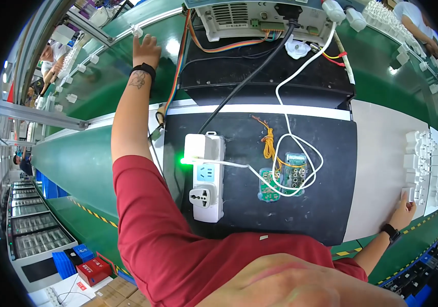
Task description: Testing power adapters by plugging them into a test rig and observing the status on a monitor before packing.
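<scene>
At the upper left, my left hand [147, 50] is stretched out over the green conveyor, its fingers apart. A small white adapter [136, 30] sits on the far rail, right at my fingertips; I cannot tell whether they touch it. On the far right, my right hand [404, 214] pinches a white plug adapter [408, 194] between thumb and fingers. Beside it stand rows of similar white adapters [417, 153] on a light board. In front of me, a white power strip [208, 207] carries a white charger block [197, 147] with a green light.
On the black mat [244, 215] lie two green circuit boards [269, 187], a bundle of yellow wire [268, 146] and a looped white cable [321, 158]. A test instrument [229, 20] stands on a black box [260, 77] at the back. Other people work along the conveyor.
</scene>
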A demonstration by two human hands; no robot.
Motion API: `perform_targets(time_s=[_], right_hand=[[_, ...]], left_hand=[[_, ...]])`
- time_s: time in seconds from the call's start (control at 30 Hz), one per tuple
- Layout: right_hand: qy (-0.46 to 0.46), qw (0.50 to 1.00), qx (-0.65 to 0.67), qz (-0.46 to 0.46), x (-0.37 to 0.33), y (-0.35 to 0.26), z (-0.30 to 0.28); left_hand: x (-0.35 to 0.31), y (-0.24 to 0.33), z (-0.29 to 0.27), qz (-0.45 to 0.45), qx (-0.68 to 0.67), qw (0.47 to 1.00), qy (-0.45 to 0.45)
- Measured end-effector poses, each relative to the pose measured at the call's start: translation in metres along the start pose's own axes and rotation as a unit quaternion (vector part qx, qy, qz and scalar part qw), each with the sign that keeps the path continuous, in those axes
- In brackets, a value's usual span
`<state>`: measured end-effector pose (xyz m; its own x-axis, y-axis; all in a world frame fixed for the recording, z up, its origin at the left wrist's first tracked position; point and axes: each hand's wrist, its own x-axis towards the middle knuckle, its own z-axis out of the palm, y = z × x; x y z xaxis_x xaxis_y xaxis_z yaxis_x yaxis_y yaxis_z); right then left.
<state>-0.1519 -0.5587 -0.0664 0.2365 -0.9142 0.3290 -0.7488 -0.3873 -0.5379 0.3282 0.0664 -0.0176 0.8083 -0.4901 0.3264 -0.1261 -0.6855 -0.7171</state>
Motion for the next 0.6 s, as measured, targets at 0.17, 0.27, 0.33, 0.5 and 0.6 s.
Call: perform_targets(time_s=[0.17,0.27,0.33,0.5,0.6], right_hand=[[-0.022,0.982,0.178,0.059,-0.008,0.012,-0.020],[-0.022,0.939,0.344,-0.016,-0.033,-0.034,-0.034],[-0.045,0.929,0.365,-0.036,-0.044,-0.071,-0.053],[-0.225,0.810,0.491,-0.228,-0.083,-0.180,-0.083],[-0.385,0.612,0.459,-0.516,-0.103,-0.246,-0.080]], left_hand=[[0.010,0.006,0.023,0.092,0.018,0.994,-0.056],[-0.005,-0.015,0.005,0.077,-0.015,0.994,-0.080],[-0.012,-0.020,0.011,0.086,-0.008,0.996,-0.034],[-0.032,-0.024,-0.035,0.045,-0.026,0.998,0.040],[-0.066,-0.035,-0.084,-0.056,-0.088,0.987,0.125]])
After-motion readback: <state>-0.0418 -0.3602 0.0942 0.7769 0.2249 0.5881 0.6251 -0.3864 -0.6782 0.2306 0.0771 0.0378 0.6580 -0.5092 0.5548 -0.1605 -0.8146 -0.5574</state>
